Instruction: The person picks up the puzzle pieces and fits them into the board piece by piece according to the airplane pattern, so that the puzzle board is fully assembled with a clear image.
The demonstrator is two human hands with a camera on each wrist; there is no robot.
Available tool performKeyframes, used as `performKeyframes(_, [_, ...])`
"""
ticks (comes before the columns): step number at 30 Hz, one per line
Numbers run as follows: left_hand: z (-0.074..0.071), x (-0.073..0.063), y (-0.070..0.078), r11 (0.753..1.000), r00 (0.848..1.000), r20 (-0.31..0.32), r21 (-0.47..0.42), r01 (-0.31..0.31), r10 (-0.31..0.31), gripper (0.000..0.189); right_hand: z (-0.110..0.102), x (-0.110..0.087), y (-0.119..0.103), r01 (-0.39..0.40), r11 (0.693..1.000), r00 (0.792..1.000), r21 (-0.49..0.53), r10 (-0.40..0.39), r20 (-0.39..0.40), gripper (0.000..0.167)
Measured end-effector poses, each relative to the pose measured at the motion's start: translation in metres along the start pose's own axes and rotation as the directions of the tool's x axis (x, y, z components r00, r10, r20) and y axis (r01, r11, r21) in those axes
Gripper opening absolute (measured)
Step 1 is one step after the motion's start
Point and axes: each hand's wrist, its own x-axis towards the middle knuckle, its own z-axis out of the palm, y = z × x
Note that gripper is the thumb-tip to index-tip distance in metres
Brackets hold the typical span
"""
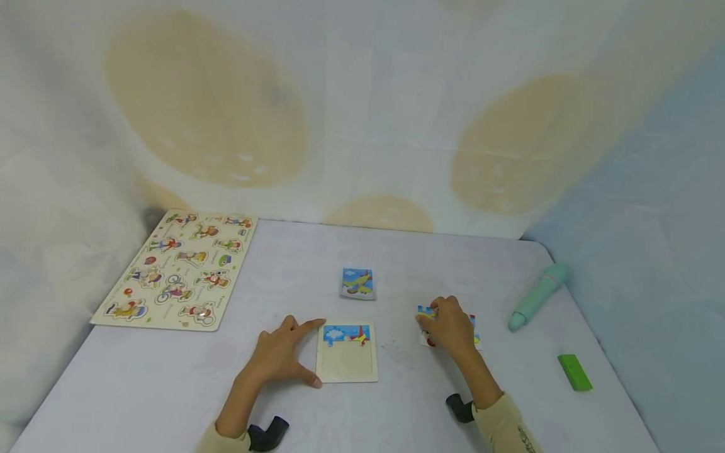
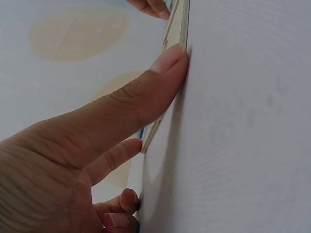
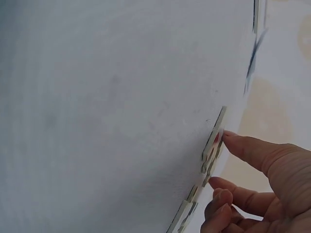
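A small wooden jigsaw tray (image 1: 347, 368) lies on the white table, its top row filled with blue sky pieces (image 1: 347, 335), one showing a red and yellow part. My left hand (image 1: 276, 353) is at its left side, thumb and forefinger spread wide and straight, touching the corners. In the left wrist view the thumb (image 2: 167, 60) presses the tray's edge. To the tray's right, my right hand (image 1: 451, 327) pinches a puzzle piece (image 3: 212, 143) between thumb and forefinger, low over the table. Other coloured pieces (image 1: 474, 333) lie beneath and beside that hand, partly hidden.
A small square card or stack with a yellow airplane picture (image 1: 357, 284) lies beyond the tray. At the far left is a large figure puzzle board (image 1: 181, 270). A mint-green tube-shaped object (image 1: 538, 297) and a green block (image 1: 575, 372) lie on the right.
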Motion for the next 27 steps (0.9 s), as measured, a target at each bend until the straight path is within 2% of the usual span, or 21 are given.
performKeyframes(17, [0.0,0.0,0.0,1.0,1.0,-0.004,-0.008,-0.004,0.004,0.107,0.001,-0.001,0.0,0.064,0.998,0.996,-0.029,-0.066,-0.064,0.042])
performKeyframes(27, [0.001,0.001,-0.001,1.0,1.0,-0.001,-0.004,0.002,-0.002,0.107,0.001,-0.011,-0.018,0.054,0.998,0.995,-0.032,-0.056,-0.078,0.041])
